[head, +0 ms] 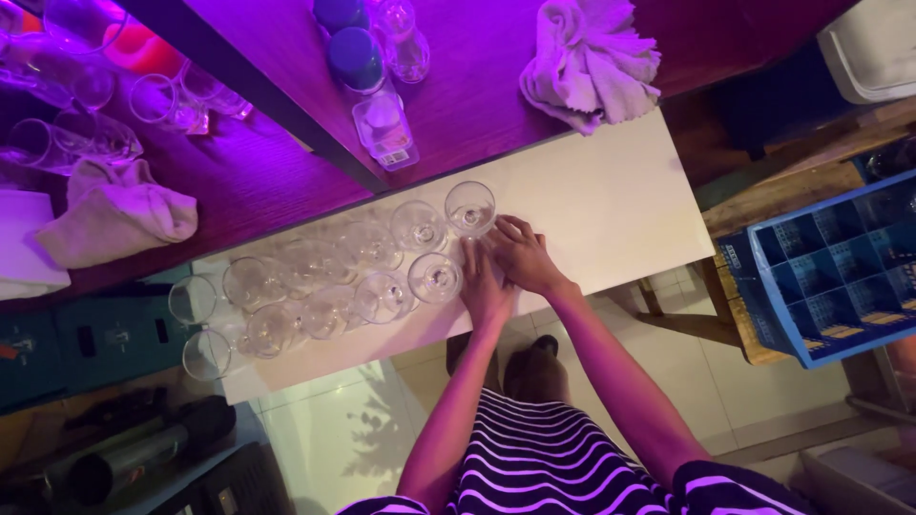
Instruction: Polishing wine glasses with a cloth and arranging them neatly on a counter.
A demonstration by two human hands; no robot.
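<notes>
Striped sleeves nearest. Left hand [485, 286] and right hand [522, 254] lie flat, fingers loose, gripping nothing, on the white desk [611, 200], touching the end glasses [435, 278] of a clear cluster. Beyond: purple counter, crumpled towel [592, 62].

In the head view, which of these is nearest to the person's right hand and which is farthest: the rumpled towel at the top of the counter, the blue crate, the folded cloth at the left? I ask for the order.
From the right hand:
1. Rumpled towel, above the hand on the purple-lit counter.
2. Blue crate, at the right edge, beyond the white table.
3. Folded cloth, far left, past the row of glasses.
</notes>
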